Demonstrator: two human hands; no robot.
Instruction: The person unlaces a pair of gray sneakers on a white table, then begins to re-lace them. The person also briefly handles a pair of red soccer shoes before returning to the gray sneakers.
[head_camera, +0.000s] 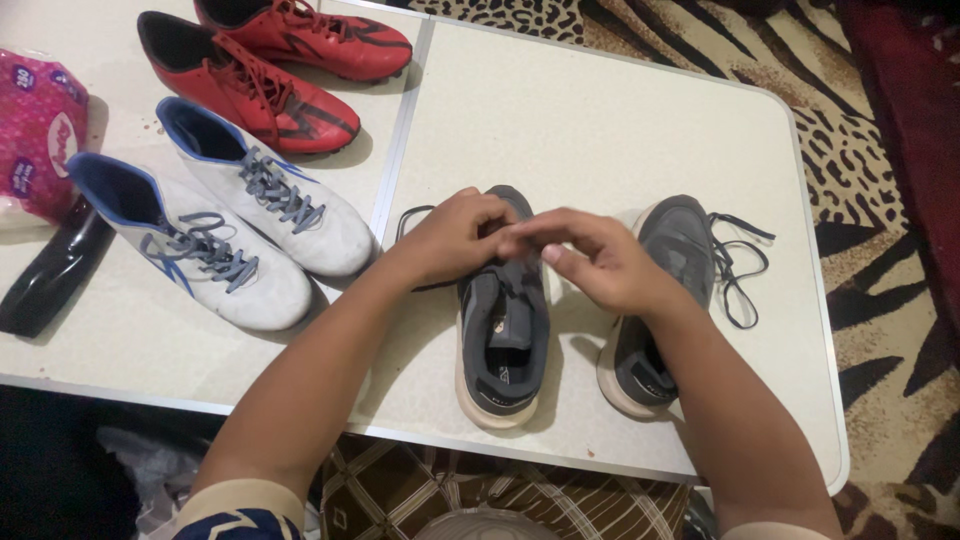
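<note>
- The person's two forearms come in from the bottom edge, nearest the camera, and converge over the middle of the white folding table, so both hands can meet at one spot on one shoe.
- The table carries everything; its centre seam runs between the shoes on the left and the grey pair on the right.
- A pair of white boots with blue lining lies at left, toes pointing down-right. Beyond them is a pair of red boots; both pairs are laced and well apart from the hands.
- The left grey shoe stands heel toward the person, opening facing up, which puts the lacing area under the fingers.
- The right grey shoe sits just beside it, its dark lace loose and trailing onto the table.
- A pink packet and a black glossy object lie at the far left edge.
- The left hand is closed, fingers pinched on the lace at the shoe's toe end.
- The right hand touches it, fingertips pinched together on the same lace.
</note>
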